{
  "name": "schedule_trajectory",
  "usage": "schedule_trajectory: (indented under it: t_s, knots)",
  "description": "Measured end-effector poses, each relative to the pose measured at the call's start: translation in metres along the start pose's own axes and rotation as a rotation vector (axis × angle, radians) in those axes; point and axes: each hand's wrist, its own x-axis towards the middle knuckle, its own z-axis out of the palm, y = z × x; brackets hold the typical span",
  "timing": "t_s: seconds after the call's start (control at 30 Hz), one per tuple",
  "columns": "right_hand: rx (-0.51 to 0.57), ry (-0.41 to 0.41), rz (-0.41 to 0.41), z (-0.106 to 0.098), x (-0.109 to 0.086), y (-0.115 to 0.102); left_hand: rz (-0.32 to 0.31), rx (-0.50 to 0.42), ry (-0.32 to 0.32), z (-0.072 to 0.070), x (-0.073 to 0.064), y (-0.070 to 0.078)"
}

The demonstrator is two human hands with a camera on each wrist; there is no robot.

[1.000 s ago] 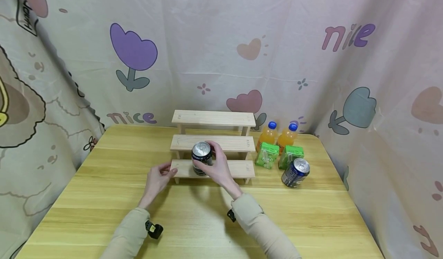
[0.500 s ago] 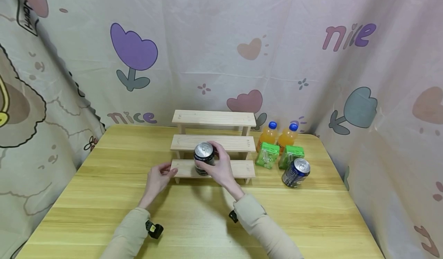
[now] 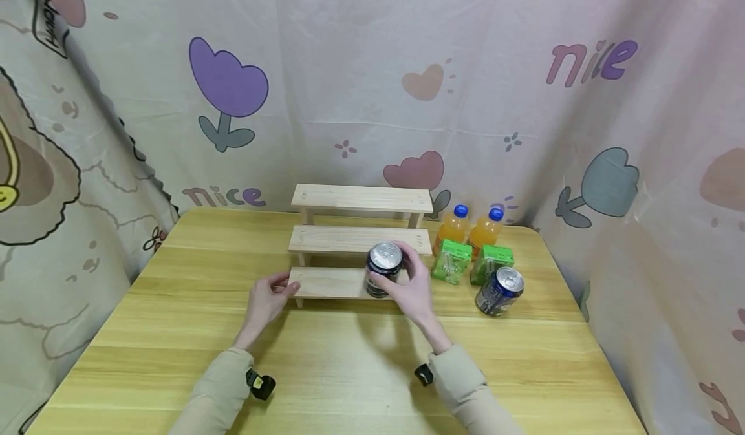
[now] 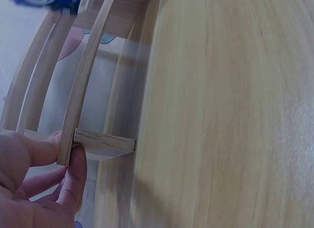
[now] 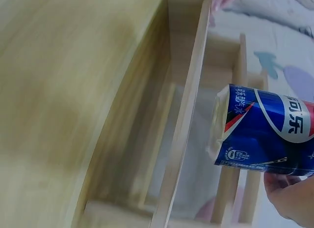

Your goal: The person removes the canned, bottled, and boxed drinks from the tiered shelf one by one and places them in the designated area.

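Note:
My right hand (image 3: 416, 289) grips a blue soda can (image 3: 384, 260) by its side, over the right part of the bottom step of a three-tier wooden display rack (image 3: 332, 283). In the right wrist view, a narrow gap shows between the base of the upright soda can (image 5: 265, 129) and the step's edge. Its fingers are partly hidden behind the can. At the rack's left end, my left hand (image 3: 268, 302) pinches the bottom step; the left wrist view shows the thumb and fingers on either side of the board (image 4: 81, 98).
Right of the rack stand two orange drink bottles (image 3: 452, 228) with blue caps, two green drink cartons (image 3: 452, 262) before them, and another blue can (image 3: 499, 291) in front. A patterned curtain (image 3: 326, 86) hangs behind the wooden table (image 3: 326, 370).
My right hand has carried the can rightward along the bottom step, from left of its middle to its right part. The left hand keeps its hold on the rack's left end.

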Motion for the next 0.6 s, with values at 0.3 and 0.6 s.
schedule_trajectory:
  t_s: [0.3, 0.6]
  knots:
    - [-0.007, 0.151, 0.028, -0.064, -0.011, 0.011, -0.005, -0.001, -0.006, 0.001, 0.000, 0.001]
    - [-0.025, 0.240, 0.120, -0.106, -0.018, 0.024, -0.011, 0.005, -0.005, 0.000, 0.000, -0.001]
